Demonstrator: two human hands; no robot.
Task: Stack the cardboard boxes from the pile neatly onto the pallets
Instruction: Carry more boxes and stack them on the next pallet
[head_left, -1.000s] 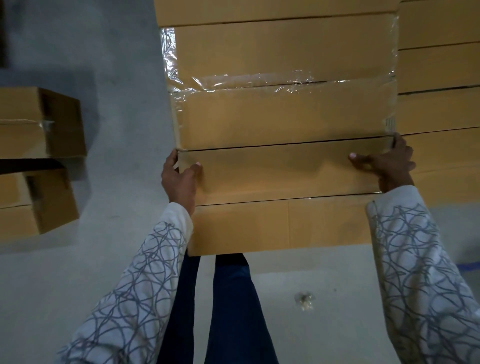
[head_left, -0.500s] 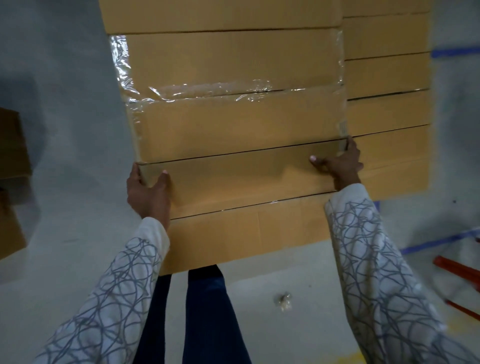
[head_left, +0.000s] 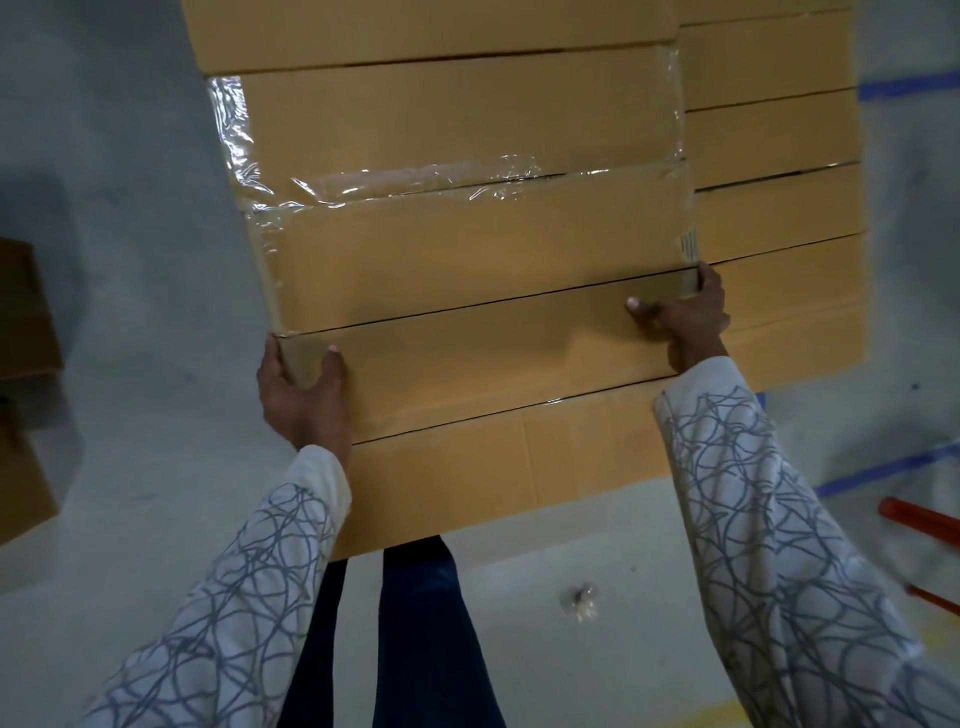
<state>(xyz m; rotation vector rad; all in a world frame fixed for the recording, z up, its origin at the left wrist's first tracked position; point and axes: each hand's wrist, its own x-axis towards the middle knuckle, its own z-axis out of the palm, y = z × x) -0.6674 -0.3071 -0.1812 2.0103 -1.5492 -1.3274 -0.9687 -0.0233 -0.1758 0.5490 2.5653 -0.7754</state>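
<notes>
Head view: the box (head_left: 483, 364) sits in a stack (head_left: 457, 119), with a film (head_left: 234, 130)-wrapped carton right on top of it and another carton under it. It is long, so the person takes it by both short ends, which I judge keeps it level and square with its neighbours.

The left hand (head_left: 304, 400) cups the left end, thumb on the front face and fingers wrapped round the corner. The right hand (head_left: 685, 322) clasps the right end the same way, thumb pointing inward along the face. Both arms reach forward, spread to the box's full length, wrists slightly bent.

A second stack (head_left: 774, 140) stands touching on the right. No pallet shows, so I cannot tell what lies beneath the stacks.
</notes>
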